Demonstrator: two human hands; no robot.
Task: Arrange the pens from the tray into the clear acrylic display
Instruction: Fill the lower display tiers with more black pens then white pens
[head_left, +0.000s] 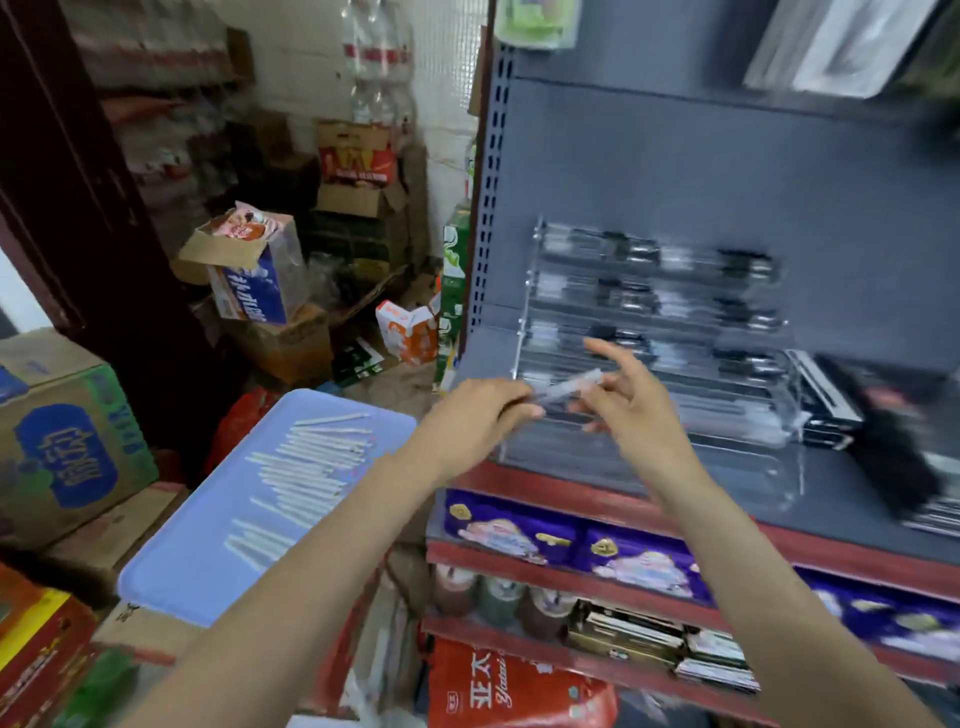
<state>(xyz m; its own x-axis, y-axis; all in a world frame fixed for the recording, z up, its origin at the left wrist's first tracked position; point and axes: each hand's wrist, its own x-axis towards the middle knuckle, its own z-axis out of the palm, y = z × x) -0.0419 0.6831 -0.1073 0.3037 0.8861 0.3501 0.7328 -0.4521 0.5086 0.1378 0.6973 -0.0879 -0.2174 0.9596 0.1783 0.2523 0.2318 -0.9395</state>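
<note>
A clear pen (569, 387) is held between both hands in front of the clear acrylic display (670, 332) on the grey shelf. My left hand (478, 415) grips the pen's left end with curled fingers. My right hand (626, 397) pinches its right end, the other fingers spread. The stepped display holds rows of dark-capped pens on its upper tiers. Lower left, a blue tray (218, 551) carries several white pens (306, 467) lying in a loose row. The picture is blurred by motion.
A red-edged shelf (571, 499) carries the display; purple packages (524, 530) sit beneath it. Dark boxed goods (831, 410) lie right of the display. Cardboard boxes (67, 441) crowd the left and the floor behind the tray.
</note>
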